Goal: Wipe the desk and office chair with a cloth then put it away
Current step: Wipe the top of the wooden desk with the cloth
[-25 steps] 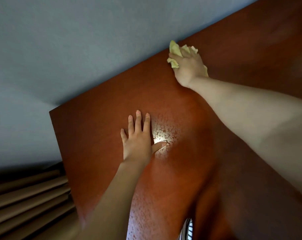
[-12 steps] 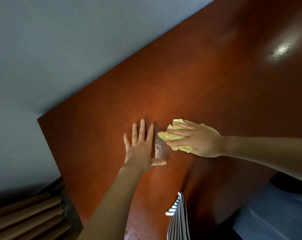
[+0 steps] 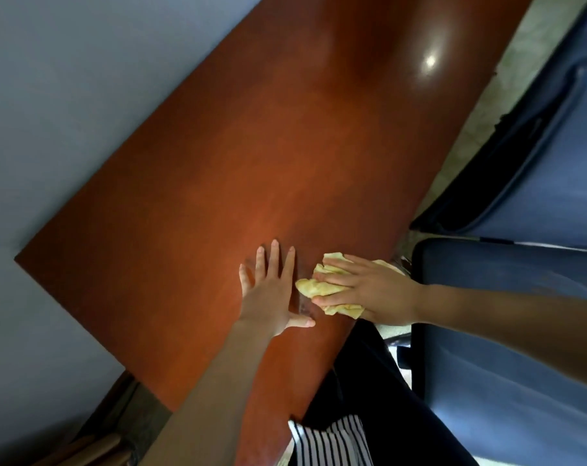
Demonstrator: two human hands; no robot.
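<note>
Cloth (image 3: 325,287) lay bunched under the flat-fingered right hand (image 3: 369,290) near the tabletop's (image 3: 251,156) front edge; the left hand (image 3: 272,290) pressed open beside it. Desk wiping looked underway; the chair (image 3: 520,331) and stowing probably remained.

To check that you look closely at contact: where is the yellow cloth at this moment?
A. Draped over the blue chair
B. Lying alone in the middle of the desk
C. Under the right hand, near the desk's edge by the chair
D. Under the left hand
C: the right hand presses the yellow cloth onto the desk near its chair-side edge, while the left hand lies flat on bare wood beside it.
</note>
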